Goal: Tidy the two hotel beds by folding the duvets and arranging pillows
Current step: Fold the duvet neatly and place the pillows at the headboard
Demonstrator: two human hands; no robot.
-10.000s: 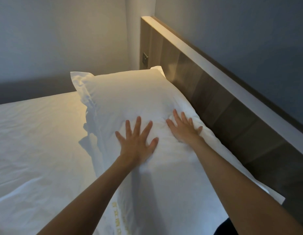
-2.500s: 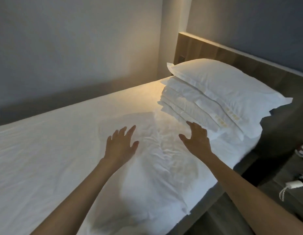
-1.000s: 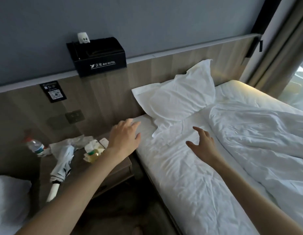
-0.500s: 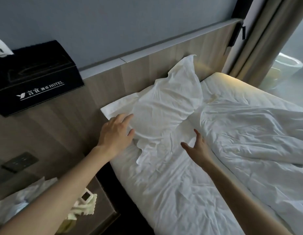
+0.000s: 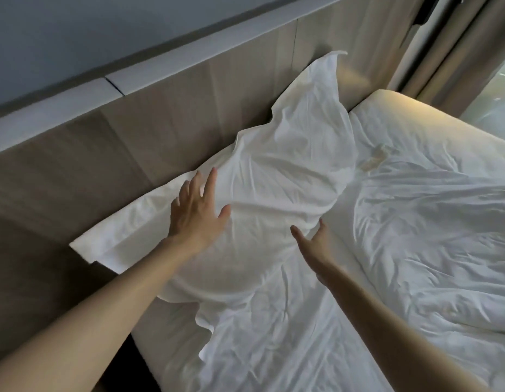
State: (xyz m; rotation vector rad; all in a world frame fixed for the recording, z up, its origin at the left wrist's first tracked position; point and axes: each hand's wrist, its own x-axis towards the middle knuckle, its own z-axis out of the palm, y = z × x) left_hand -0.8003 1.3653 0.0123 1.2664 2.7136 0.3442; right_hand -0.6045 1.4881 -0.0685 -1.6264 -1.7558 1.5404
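Person's upper limbs, head view. Bare left hand (image 5: 197, 215): back surface presented, with four long, slender fingers (image 5: 210, 183) and a shorter thumb beside them; the knuckles form a low row at the fingers' base. Bare left forearm (image 5: 104, 312): smooth and uncovered, broadening steadily away from the fingers as far as the frame edge. Bare right hand (image 5: 316, 244): seen edge-on, so only two tapering digits show clearly. Bare right forearm (image 5: 392, 326): likewise uncovered behind the fingers, slim at the wrist, thicker farther back. Nails too blurred to judge.

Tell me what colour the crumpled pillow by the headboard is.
Plain white; the crumpled fabric pillow shows best in the head view.
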